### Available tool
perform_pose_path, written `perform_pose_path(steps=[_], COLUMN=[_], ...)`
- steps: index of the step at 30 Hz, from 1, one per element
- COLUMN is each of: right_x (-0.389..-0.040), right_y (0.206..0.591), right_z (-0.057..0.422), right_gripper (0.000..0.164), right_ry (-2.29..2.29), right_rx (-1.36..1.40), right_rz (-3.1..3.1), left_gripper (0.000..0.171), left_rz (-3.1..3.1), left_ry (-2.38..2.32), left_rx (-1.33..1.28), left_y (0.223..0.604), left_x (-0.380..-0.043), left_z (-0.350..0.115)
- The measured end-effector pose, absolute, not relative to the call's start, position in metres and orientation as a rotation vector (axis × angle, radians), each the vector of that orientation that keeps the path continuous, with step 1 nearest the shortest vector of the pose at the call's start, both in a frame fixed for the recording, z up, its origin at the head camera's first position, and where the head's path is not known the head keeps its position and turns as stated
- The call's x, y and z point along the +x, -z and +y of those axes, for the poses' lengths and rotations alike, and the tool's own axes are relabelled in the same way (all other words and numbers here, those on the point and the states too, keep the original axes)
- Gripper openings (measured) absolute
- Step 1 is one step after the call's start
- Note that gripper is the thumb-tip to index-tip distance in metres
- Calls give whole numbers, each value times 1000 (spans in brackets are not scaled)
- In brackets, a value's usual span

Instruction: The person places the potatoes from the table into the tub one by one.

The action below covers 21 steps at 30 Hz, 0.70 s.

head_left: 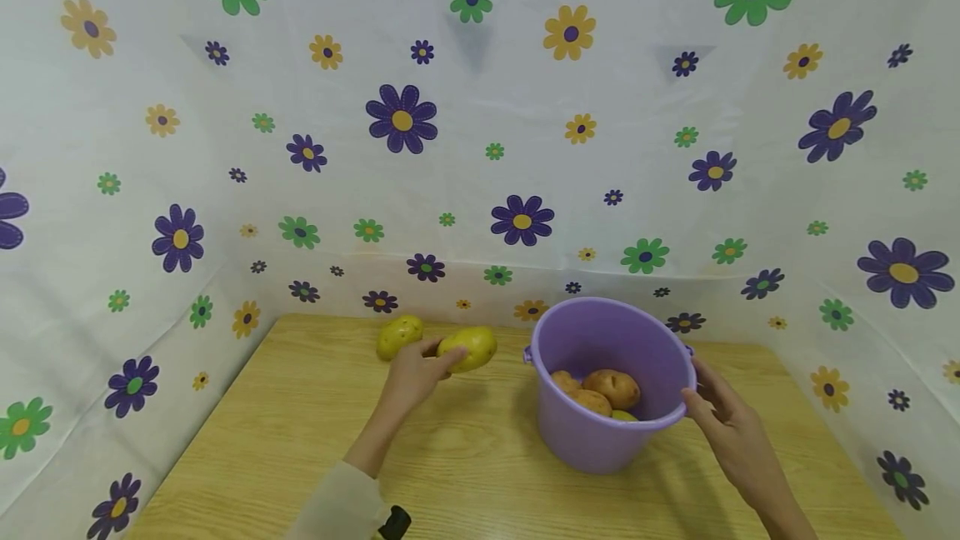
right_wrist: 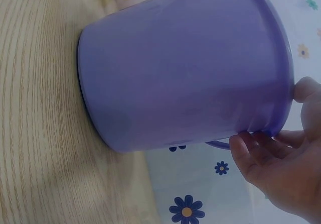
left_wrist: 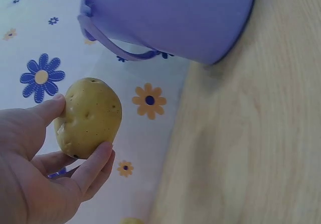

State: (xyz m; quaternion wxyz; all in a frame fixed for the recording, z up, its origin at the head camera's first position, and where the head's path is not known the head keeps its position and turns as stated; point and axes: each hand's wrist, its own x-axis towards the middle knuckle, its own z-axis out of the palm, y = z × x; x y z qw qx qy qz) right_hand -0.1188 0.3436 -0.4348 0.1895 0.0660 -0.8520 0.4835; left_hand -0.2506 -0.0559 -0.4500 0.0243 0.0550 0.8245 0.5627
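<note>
My left hand point(head_left: 415, 375) grips a yellow potato point(head_left: 476, 347) between thumb and fingers, raised above the table to the left of the bucket. In the left wrist view the potato point(left_wrist: 90, 117) shows small dark eyes on its skin. A purple bucket point(head_left: 588, 440) stands on the table, with several brown potatoes point(head_left: 613, 388) inside and a sliver of a yellow-green one point(head_left: 624, 416). My right hand point(head_left: 731, 423) holds the bucket's right rim, thumb at the edge and fingers against the outer side, as the right wrist view also shows. Another yellow potato point(head_left: 400, 337) lies behind my left hand.
The wood-grain table point(head_left: 465, 473) ends at a white sheet point(head_left: 480, 182) printed with flowers, which hangs behind and on both sides. A curved purple handle point(left_wrist: 118, 50) hangs at the bucket's far side in the left wrist view.
</note>
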Motion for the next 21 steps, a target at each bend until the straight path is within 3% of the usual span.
perform_pose_path(steps=[8, 21], right_x=[-117, -118], right_y=[433, 435], right_z=[341, 344], right_gripper=[52, 52], right_ry=[-1330, -1371], right_rx=[176, 170], right_rz=[-2429, -2401], left_gripper=[69, 50], left_rz=[2524, 2499], left_ry=[-1767, -1871], left_rx=[190, 249], left_y=[425, 387], left_x=[-249, -248], left_z=[-56, -53])
